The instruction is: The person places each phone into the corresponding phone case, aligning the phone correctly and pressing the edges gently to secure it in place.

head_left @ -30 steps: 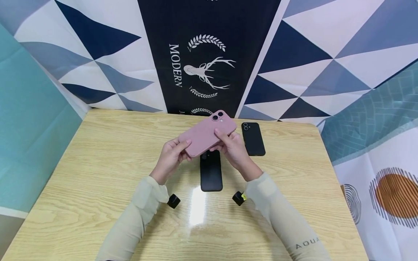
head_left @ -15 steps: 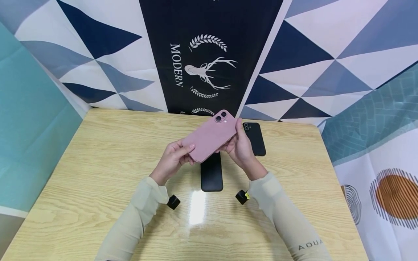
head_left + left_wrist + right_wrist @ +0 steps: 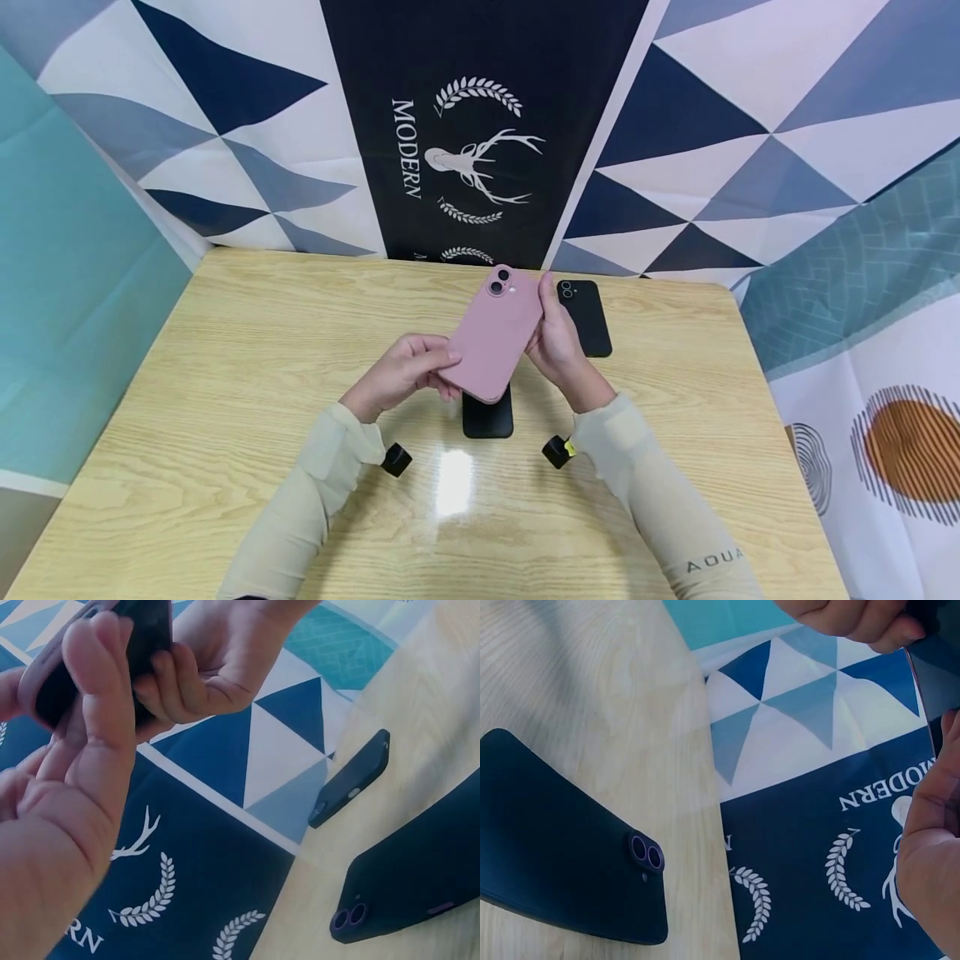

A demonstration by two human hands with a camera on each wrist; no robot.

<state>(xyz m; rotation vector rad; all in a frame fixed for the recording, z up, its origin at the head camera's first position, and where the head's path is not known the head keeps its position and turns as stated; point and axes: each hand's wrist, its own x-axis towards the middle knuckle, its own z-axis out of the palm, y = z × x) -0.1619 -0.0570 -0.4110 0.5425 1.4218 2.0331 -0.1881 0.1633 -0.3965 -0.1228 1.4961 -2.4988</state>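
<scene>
A pink phone (image 3: pixel 495 333) is held tilted above the table, its back with two camera lenses facing up. My left hand (image 3: pixel 405 371) pinches its lower left corner, thumb on the back and fingers beneath. My right hand (image 3: pixel 558 342) grips the right edge, with the thumb along the side and the other fingers partly hidden behind. The phone's dark underside (image 3: pixel 150 637) shows in the left wrist view. Below it on the table lies a black phone (image 3: pixel 487 418), its upper part covered in the head view. A second black phone (image 3: pixel 588 321) lies just right of my right hand.
The wooden table (image 3: pixel 247 375) ends at a patterned cloth backdrop (image 3: pixel 480 133) behind the hands. A small black device (image 3: pixel 396 459) sits at the left cuff, and another black device (image 3: pixel 556 452) at the right cuff.
The pink phone has turned steeper, its lower end swinging down and right over the black phone. My right hand has shifted from a thumb on the phone's back to its right edge.
</scene>
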